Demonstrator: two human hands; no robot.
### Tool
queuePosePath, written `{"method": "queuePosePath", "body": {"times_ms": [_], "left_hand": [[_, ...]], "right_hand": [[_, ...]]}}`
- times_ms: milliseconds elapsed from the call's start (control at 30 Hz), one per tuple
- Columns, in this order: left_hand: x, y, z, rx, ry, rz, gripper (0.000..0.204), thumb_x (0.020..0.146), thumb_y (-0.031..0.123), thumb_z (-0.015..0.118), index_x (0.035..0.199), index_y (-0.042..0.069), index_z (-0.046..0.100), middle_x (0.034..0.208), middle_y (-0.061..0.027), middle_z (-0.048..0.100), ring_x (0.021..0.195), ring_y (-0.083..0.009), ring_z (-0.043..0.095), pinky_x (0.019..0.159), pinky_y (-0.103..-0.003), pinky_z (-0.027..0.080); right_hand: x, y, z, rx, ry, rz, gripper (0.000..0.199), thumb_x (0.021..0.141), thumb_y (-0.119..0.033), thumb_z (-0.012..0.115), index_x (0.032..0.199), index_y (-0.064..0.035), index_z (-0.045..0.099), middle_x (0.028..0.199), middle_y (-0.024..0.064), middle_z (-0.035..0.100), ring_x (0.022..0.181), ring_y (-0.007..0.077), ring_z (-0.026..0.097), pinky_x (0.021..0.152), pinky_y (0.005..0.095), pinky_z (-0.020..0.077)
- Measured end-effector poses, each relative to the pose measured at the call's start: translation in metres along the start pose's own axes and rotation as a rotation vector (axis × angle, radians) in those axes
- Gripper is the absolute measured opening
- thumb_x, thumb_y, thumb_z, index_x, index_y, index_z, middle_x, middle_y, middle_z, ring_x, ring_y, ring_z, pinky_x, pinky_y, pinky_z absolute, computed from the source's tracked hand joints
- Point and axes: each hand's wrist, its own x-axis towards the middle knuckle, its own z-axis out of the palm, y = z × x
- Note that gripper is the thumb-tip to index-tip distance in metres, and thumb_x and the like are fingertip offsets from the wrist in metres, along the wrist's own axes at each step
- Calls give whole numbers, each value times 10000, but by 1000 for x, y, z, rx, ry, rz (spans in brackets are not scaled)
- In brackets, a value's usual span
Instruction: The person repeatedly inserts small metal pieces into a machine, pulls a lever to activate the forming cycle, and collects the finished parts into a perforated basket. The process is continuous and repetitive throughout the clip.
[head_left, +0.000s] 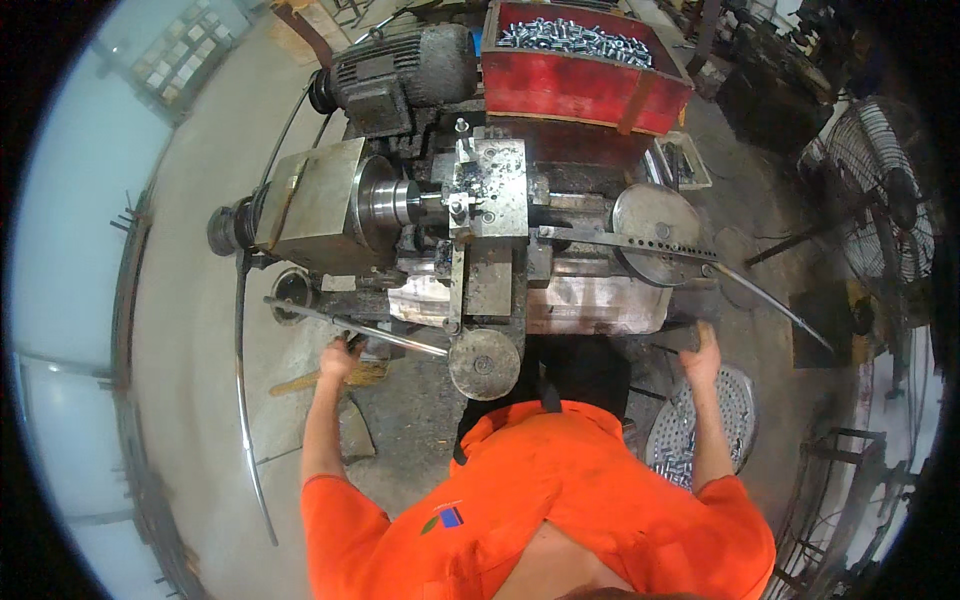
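Low on the left, my left hand (339, 358) is beside a metal lever rod (385, 337). Its fingers look curled, with something small and dark at their tips that I cannot make out. My right hand (702, 358) hangs right of the machine bed, above a round perforated basket (742, 400) of metal parts. Its thumb and fingers look apart, and nothing shows in them. Between and beyond the hands stands a lathe-like machine with a spindle chuck (392, 203), a steel tool block (507, 190), a round handwheel disc (484, 365) and a larger disc (650, 225).
A red bin (580, 85) full of shiny metal parts stands behind the machine, right of an electric motor (400, 75). A long lever (770, 295) reaches out at the right, near a floor fan (880, 190). A broom head (335, 378) lies on the floor at left.
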Motion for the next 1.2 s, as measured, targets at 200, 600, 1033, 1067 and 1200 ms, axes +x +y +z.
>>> {"method": "queuePosePath", "body": {"times_ms": [200,600,1033,1067,1200], "left_hand": [[-14,81,69,-387,139,-549,548,782,511,572,879,-27,607,801,-240,626,756,-381,623,630,-476,490],[-36,48,8,-150,-104,-194,458,809,366,570,1080,8,480,920,-236,621,865,-378,611,725,-460,486],[-137,-105,-232,-56,655,-458,340,897,331,474,1004,44,619,675,-127,622,622,-221,627,592,-369,478],[-145,-114,-221,-182,401,-628,408,879,415,466,989,56,625,763,-160,631,711,-267,628,634,-395,477],[-159,-80,-176,-107,367,-841,582,814,590,472,911,43,648,881,-201,637,853,-361,610,730,-442,465]], "right_hand": [[-31,-30,5,125,-151,93,427,589,-144,597,988,2,639,981,207,629,941,353,599,836,375,465],[80,-151,-53,90,-140,-176,299,598,-102,603,882,-37,667,862,160,650,809,308,627,750,374,491],[110,-489,14,-13,-324,-1066,289,559,-214,605,748,-8,676,840,164,635,869,337,561,775,389,477],[110,-495,17,-59,-345,-1070,285,569,-214,603,749,-5,676,843,179,640,872,337,572,782,382,480],[114,-497,22,-87,-427,-1057,287,575,-209,606,771,-11,675,851,192,649,865,329,605,787,376,497]]}}
